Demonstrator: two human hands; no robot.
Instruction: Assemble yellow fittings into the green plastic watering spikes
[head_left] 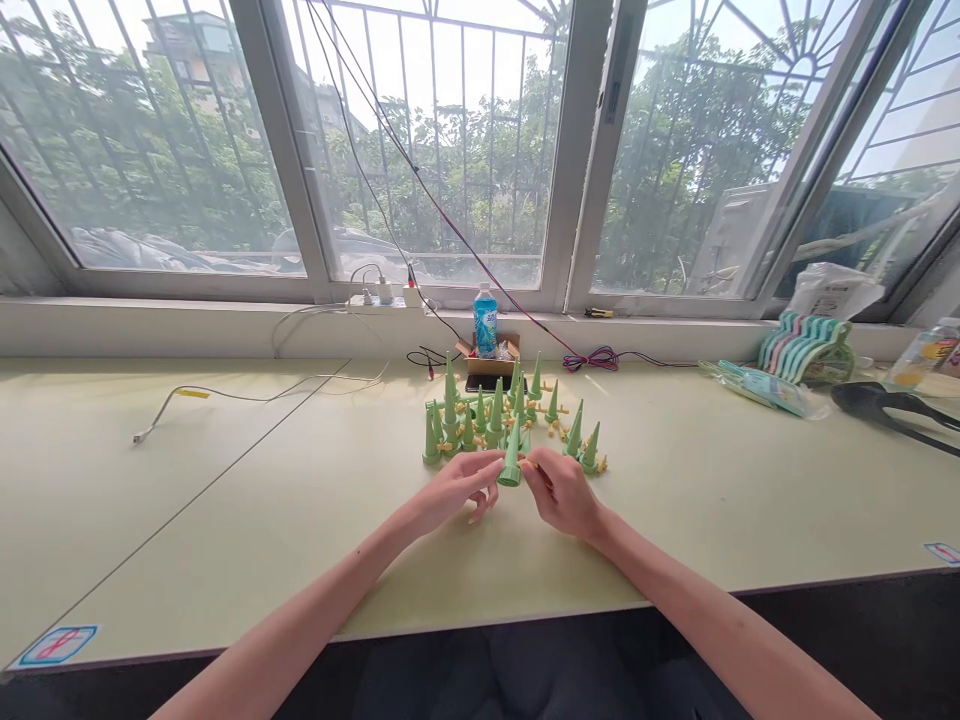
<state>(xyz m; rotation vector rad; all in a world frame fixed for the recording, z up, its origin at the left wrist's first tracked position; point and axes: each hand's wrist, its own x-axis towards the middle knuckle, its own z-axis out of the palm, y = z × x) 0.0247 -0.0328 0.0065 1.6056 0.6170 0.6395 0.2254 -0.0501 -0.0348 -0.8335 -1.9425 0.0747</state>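
Note:
A green cone (pixel 511 462) points upward between my two hands, in front of a group of similar cones. My left hand (pixel 466 484) has its fingertips on the cone's left side, with the lower fingers curled beneath. On the right side, my right hand (pixel 559 488) is closed in a pinch on a small yellow piece (pixel 529 464) beside the cone, mostly covered by the fingers. Several green cones (pixel 495 415) with yellow side pieces stand on the table just beyond my hands. Two more cones (pixel 574 432) stand to the right of that group.
On the pale table (pixel 300 540), a blue bottle (pixel 485 322) stands by an open cardboard box (pixel 511 368) and a dark phone (pixel 484 383). A white cable (pixel 247 398) lies left. Hangers (pixel 802 348), plastic packets (pixel 765 388) and a black object (pixel 892 405) lie right.

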